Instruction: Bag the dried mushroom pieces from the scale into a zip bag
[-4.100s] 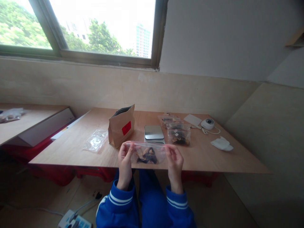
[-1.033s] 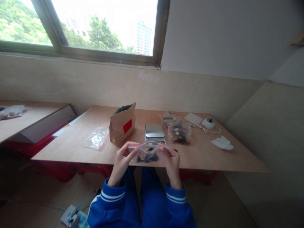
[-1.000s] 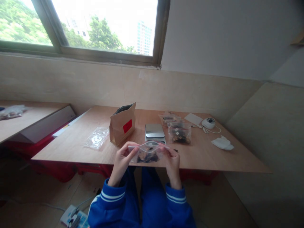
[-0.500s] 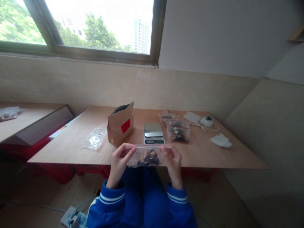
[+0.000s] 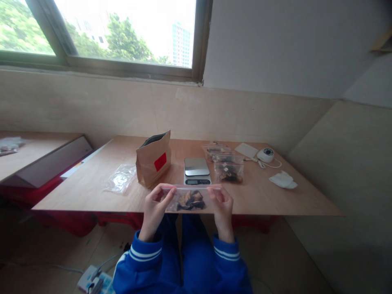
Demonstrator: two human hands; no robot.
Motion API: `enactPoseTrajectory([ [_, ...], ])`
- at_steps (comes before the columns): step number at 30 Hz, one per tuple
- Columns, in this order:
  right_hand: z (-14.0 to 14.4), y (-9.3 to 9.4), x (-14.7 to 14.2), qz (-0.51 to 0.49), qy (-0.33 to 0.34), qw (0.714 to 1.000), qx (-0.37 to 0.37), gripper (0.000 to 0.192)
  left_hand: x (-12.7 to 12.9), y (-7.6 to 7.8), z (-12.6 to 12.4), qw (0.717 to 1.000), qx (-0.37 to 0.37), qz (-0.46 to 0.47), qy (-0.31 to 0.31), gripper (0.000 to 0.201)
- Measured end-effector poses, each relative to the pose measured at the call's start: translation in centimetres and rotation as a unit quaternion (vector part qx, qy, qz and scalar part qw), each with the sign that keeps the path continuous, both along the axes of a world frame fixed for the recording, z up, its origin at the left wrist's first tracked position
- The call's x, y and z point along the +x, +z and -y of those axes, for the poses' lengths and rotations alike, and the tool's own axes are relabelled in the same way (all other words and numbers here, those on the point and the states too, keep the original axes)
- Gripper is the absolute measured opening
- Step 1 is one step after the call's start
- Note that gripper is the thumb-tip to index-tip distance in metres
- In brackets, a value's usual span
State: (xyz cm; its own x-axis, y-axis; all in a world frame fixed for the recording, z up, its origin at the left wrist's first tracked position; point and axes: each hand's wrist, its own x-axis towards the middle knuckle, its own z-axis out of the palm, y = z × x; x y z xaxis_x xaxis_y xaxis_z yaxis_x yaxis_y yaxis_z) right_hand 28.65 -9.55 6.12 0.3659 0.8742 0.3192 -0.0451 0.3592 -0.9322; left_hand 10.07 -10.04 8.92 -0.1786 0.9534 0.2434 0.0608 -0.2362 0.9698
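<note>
I hold a small clear zip bag (image 5: pixel 190 199) with dark and tan dried pieces inside, level over the near edge of the wooden table (image 5: pixel 269 200). My left hand (image 5: pixel 155 206) pinches its top left corner. My right hand (image 5: pixel 222 206) pinches its top right corner, and the top strip is stretched straight between them. Just beyond the bag sits a small digital scale (image 5: pixel 197 170) with a steel top.
A brown paper pouch (image 5: pixel 153 162) with a red label stands open left of the scale. Empty clear bags (image 5: pixel 120 183) lie further left. Filled zip bags (image 5: pixel 228 171) sit right of the scale, then a white round device (image 5: pixel 265 154) with cord and a white cloth (image 5: pixel 283 180).
One second ago the bag's mouth gaped open in a curve between my hands. Now the top strip is pulled flat and straight, and the bag hangs level.
</note>
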Motion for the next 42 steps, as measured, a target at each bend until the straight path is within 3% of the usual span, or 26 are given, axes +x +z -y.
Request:
enactPoseTrajectory([
  [6,-0.5,-0.9,-1.0,-0.099,0.047,0.993,-0.037,0.027,0.9,-1.0,-0.3,0.995,-0.020,0.075,-0.068,0.030],
  [10,-0.7,-1.0,-1.4,-0.096,0.090,0.990,-0.044,0.029,1.0,-1.4,-0.5,0.994,-0.034,0.082,-0.061,0.031],
  [27,-0.1,0.2,-1.0,0.015,0.060,0.998,-0.004,0.021,0.8,-0.6,-0.1,0.992,-0.032,0.107,-0.059,0.018],
  [35,-0.3,-0.2,-1.4,-0.029,0.050,0.998,0.015,0.015,1.5,-1.3,-0.2,0.993,-0.008,0.118,-0.024,0.017],
  [39,-0.6,-0.9,-1.4,-0.089,0.068,0.994,-0.008,0.016,1.6,-0.7,-0.1,0.989,-0.011,0.111,-0.097,0.018],
  [42,-0.5,-0.9,-1.3,-0.109,0.144,0.983,-0.033,0.021,1.6,-0.2,0.0,0.987,-0.016,0.095,-0.129,0.018],
])
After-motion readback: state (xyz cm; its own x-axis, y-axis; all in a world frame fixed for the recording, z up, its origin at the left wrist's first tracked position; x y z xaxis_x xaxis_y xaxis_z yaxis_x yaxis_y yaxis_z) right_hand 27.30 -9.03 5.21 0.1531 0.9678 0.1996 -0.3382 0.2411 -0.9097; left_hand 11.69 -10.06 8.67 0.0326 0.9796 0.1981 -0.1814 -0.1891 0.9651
